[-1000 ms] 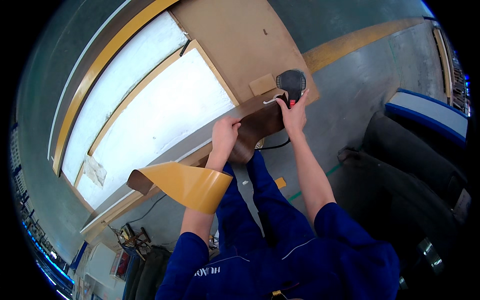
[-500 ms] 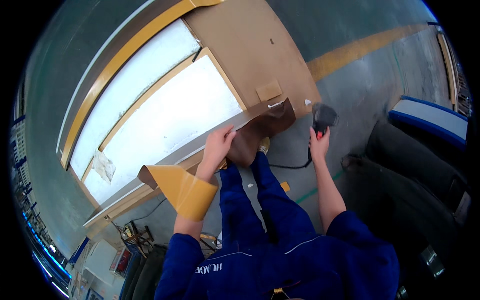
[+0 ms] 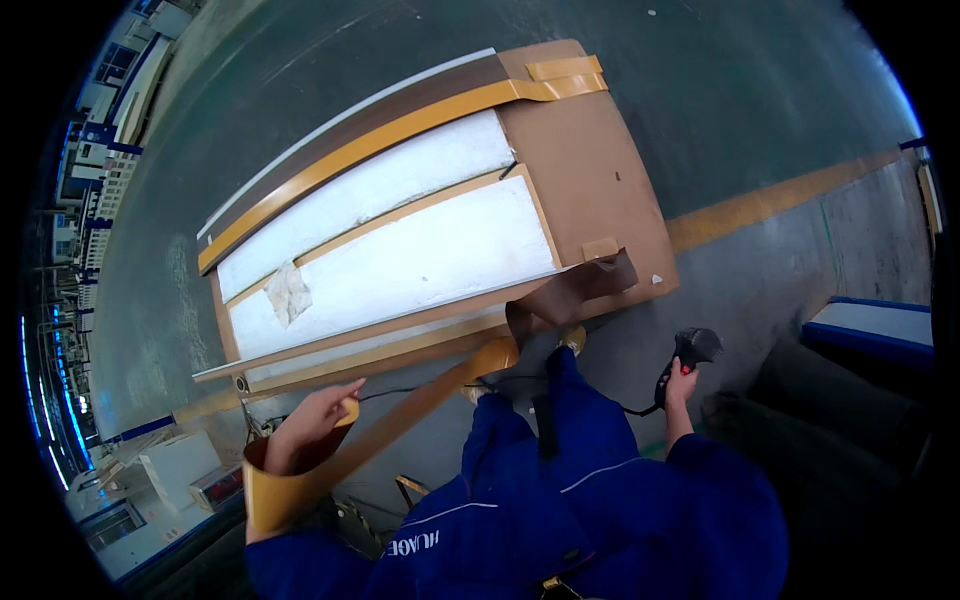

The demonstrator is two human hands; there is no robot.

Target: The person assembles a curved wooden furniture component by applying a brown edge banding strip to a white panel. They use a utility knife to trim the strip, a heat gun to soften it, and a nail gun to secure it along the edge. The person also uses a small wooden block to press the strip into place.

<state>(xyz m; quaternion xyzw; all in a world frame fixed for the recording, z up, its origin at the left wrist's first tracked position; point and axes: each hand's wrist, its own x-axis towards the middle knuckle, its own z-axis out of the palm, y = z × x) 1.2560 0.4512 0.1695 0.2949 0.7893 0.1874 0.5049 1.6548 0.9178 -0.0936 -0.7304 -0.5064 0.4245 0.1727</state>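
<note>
My left hand is at the lower left, off the near edge of the panel. Its index finger is stretched out, and the other fingers are partly hidden. A long strip, yellow on one face and brown on the other, loops around that forearm and runs up to the panel's near edge. There its brown part lies twisted over the corner. In my right hand, out to the right above the floor, is a black corded hand tool with a red trigger. The white-faced panel lies flat in a brown frame.
A second yellow strip runs along the panel's far edge. A crumpled pale sheet and a small brown block rest on top. Dark rolls stand at right. A black cable crosses the floor by my feet.
My left hand has moved left and toward me, drawing the looped strip into a long stretch. My right hand with the tool appears lower and farther right. The view has shifted too.
</note>
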